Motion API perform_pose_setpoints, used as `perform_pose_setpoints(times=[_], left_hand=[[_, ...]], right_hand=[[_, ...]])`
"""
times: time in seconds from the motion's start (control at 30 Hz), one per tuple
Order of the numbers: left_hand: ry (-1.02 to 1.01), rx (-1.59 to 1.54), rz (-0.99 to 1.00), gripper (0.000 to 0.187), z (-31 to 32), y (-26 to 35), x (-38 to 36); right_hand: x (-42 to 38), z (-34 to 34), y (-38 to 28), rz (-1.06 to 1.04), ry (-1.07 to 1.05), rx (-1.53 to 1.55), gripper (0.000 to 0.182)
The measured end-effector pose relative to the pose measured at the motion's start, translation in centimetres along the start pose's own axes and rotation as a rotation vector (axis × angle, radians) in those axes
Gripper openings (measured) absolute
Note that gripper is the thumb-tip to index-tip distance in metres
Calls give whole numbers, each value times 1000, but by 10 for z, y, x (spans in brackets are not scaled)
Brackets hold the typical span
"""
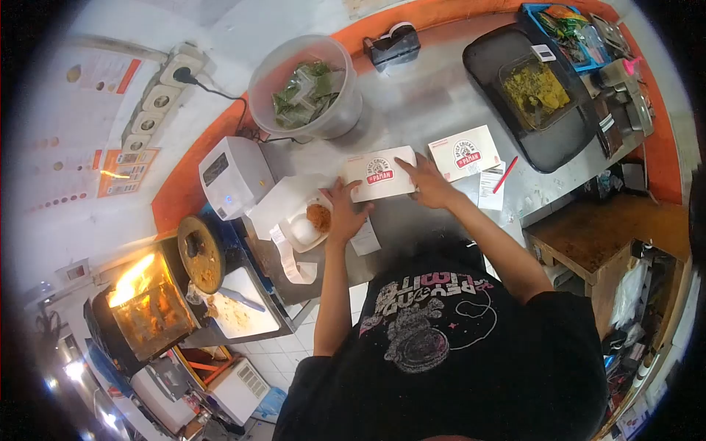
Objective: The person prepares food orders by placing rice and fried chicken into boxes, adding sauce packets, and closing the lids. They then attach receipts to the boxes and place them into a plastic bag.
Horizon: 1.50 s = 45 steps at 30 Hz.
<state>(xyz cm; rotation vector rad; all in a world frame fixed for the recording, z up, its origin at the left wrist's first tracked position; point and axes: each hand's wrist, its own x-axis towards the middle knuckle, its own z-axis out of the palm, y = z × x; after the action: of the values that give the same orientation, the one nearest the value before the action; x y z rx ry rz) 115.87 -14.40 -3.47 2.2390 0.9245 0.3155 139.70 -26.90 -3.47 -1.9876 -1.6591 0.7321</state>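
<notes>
Your closed box (379, 176) lies flat on the table (419, 95), straight ahead of you; take it as the centre of the clock, with 12 farthest from you. Your left grip (344, 209) is at the box's 9 o'clock end, fingers spread and loose, fingertips at its edge. Your right grip (430, 185) is at the 3 o'clock end, also unclenched, with its fingers laid over the top near that edge; neither one is wrapped around the box.

At 8 o'clock, just beside your left grip, sits an open box (285, 204) with its lid raised, holding white rice (302, 230) and a brown portion (319, 217). A curling paper strip (288, 259) lies against its near side, and a slip (365, 239) lies at 6 o'clock.

Between 2 and 3 o'clock is a second box (465, 153), shut and bearing the same print. A red pen (505, 175) rests at 3 o'clock on a receipt (488, 192).

Farther out, the printer (234, 180) stands at 9 o'clock, the tub (347, 110) of greens (309, 92) at 11, and the tape dispenser (393, 50) at 12. The black tray (570, 143) is at 2, and flames (134, 281) burn at 8.
</notes>
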Motion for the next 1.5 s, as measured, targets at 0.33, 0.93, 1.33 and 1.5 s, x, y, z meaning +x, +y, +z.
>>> perform_pose_setpoints(times=[0.33,0.93,1.33,1.5], left_hand=[[41,-308,-74,92,-10,20,5],[-263,-249,-23,107,-4,2,-23],[-266,-257,36,70,5,-16,-17],[-166,-101,36,60,6,1,-23]], right_hand=[[-5,11,-2,55,149,635,76],[-20,13,7,-23,12,447,87],[-14,3,18,-79,-80,330,62],[-11,19,24,-39,-41,320,61]])
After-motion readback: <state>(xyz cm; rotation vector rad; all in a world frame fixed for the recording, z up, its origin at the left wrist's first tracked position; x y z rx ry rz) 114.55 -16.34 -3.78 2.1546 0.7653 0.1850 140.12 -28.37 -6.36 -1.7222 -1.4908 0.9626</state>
